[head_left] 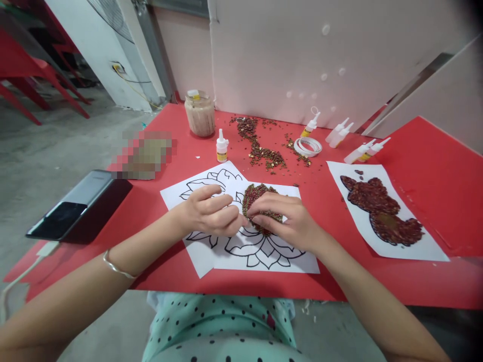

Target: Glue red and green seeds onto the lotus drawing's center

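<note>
Fingers: right hand (290,219) is sitting near-pinched over seeds (260,190), left hand (214,211) curled, both grips unclear; likely rolly, pinch their sides.

phone (75,208), left | white cable (48,249), beside phone | red chair (18,60), upper left | wall socket (118,67)

Pale wall panel (264,60) rises behind a red table (313,186). Grey floor (100,123), probably concrete. Upper left, in dimmer light: red chair (18,55) (legs splayed), then white pillar (94,55) carrying a socket (118,67) with yellow cord (132,89) trailing down.
</note>
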A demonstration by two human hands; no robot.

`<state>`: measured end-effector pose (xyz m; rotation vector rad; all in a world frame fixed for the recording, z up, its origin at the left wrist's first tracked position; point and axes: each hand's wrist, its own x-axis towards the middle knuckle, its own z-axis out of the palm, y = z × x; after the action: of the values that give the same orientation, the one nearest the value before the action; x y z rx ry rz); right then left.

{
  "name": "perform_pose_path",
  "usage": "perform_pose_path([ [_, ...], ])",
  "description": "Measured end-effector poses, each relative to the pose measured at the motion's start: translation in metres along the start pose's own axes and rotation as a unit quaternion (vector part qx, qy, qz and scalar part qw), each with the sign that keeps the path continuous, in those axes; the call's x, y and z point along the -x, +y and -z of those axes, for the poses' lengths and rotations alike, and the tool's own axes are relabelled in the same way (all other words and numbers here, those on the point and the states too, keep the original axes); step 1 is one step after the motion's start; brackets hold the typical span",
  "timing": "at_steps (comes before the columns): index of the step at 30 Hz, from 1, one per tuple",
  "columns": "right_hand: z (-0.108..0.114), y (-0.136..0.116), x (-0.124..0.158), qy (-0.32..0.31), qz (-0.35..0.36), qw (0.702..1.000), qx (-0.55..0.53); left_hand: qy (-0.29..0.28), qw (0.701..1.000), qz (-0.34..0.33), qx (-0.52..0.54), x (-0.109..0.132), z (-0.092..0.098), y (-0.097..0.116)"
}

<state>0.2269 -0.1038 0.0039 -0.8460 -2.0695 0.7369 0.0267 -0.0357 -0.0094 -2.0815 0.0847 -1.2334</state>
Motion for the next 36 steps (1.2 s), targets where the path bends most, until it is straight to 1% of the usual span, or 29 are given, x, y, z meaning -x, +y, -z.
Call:
perform_pose_path([
  [2, -0.001, -0.003, -0.001, -0.006, 0.052, 0.998, 0.026, 0.001, 1.000, -0.001, -0.001, 0.001, 0.000, -0.001],
  [4, -0.002, -0.003, -0.001, -0.008, 0.065, 0.997, 0.034, 0.003, 1.000, -0.002, -0.007, 0.002, 0.000, -0.001],
  [9, 0.001, -0.002, -0.002, -0.027, 0.034, 0.999, 0.021, 0.007, 1.000, 0.000, 0.003, -0.002, 0.001, -0.001],
  [13, 0.005, -0.005, -0.005, -0.065, -0.017, 0.998, 0.019, 0.012, 1.000, 0.012, 0.023, -0.007, 0.001, 0.001],
  [15, 0.006, -0.006, -0.007, -0.086, -0.034, 0.995, 0.038, 0.002, 0.999, 0.023, 0.042, -0.009, 0.002, 0.002],
  [17, 0.006, -0.006, -0.008, -0.097, -0.041, 0.992, 0.065, -0.024, 0.996, 0.040, 0.071, -0.009, 0.003, 0.003],
  [19, 0.005, -0.005, -0.008, -0.091, -0.046, 0.991, 0.086, -0.048, 0.994, 0.046, 0.085, -0.009, 0.005, 0.003],
  [21, 0.003, -0.004, -0.007, -0.075, -0.049, 0.992, 0.090, -0.059, 0.994, 0.047, 0.076, -0.010, 0.006, 0.003],
  [24, 0.003, -0.002, -0.006, -0.064, -0.053, 0.994, 0.072, -0.057, 0.996, 0.030, 0.057, -0.012, 0.007, 0.003],
  [27, 0.004, -0.001, -0.005, -0.081, -0.052, 0.994, 0.048, -0.055, 0.997, 0.009, 0.053, -0.014, 0.007, 0.004],
  [30, 0.005, -0.001, -0.004, -0.086, -0.035, 0.994, 0.058, -0.059, 0.997, 0.019, 0.053, -0.014, 0.007, 0.005],
  [33, 0.002, 0.000, -0.004, -0.061, 0.000, 0.994, 0.095, -0.061, 0.997, 0.022, 0.051, -0.011, 0.006, 0.006],
  [36, -0.001, 0.001, -0.003, -0.036, 0.022, 0.994, 0.101, -0.057, 0.995, 0.034, 0.069, -0.009, 0.004, 0.006],
])
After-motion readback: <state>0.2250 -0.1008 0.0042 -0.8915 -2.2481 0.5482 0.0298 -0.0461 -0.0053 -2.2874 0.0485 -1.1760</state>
